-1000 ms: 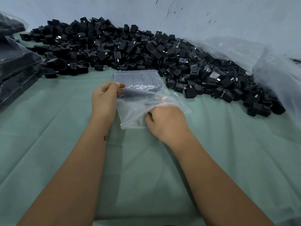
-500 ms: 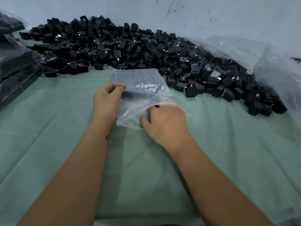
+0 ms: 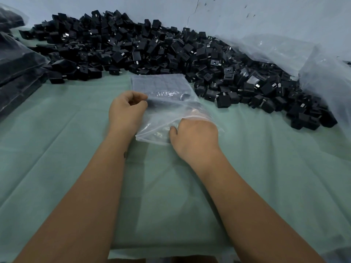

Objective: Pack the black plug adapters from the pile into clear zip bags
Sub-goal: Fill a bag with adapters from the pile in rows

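Left hand [image 3: 126, 109] pinching the clear zip bag [image 3: 167, 111] at its edge on the table [image 3: 57, 149], right hand [image 3: 195, 133] fingers hidden inside, grip unclear; thin film likely slipping or tearing, pile [image 3: 171, 54] just beyond.

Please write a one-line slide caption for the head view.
Left hand pinches clear zip bag; right hand reaches inside, adapter pile behind.
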`<state>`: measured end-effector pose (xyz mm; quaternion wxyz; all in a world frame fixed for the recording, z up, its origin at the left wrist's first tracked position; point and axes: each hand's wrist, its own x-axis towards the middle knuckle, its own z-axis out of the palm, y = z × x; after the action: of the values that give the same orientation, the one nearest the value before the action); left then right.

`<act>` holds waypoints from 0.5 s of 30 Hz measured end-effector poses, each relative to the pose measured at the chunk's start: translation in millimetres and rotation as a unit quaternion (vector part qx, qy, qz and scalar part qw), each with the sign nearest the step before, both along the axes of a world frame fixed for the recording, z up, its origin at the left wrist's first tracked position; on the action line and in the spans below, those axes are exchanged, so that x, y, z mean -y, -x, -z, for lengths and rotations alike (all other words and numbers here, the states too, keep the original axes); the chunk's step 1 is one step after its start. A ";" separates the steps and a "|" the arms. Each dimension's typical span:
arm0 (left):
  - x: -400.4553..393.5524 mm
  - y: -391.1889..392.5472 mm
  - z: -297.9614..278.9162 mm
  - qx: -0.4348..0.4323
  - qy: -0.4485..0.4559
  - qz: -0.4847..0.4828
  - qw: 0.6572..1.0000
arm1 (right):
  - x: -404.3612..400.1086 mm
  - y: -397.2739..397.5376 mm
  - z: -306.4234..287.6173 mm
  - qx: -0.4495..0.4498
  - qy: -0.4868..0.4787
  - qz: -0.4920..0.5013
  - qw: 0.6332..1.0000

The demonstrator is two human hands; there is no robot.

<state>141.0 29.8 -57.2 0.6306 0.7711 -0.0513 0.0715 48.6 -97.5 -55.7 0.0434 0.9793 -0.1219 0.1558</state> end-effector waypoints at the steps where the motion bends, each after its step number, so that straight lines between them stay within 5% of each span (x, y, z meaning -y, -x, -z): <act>1: -0.1 0.0 0.1 0.000 -0.002 0.001 1.000 | -0.5 0.2 0.1 0.004 -0.001 -0.001 1.000; 6: -0.4 -0.5 0.7 0.002 -0.006 0.000 1.000 | 1.5 0.7 2.5 0.027 -0.026 -0.012 0.999; 15: 0.3 -2.2 2.4 0.008 -0.016 -0.004 1.000 | -1.4 -15.7 -1.0 -0.070 -0.051 0.008 0.996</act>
<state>143.2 29.5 -59.5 0.6172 0.7810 -0.0545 0.0788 64.3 -96.1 -54.7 0.0035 0.9877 -0.1341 0.0804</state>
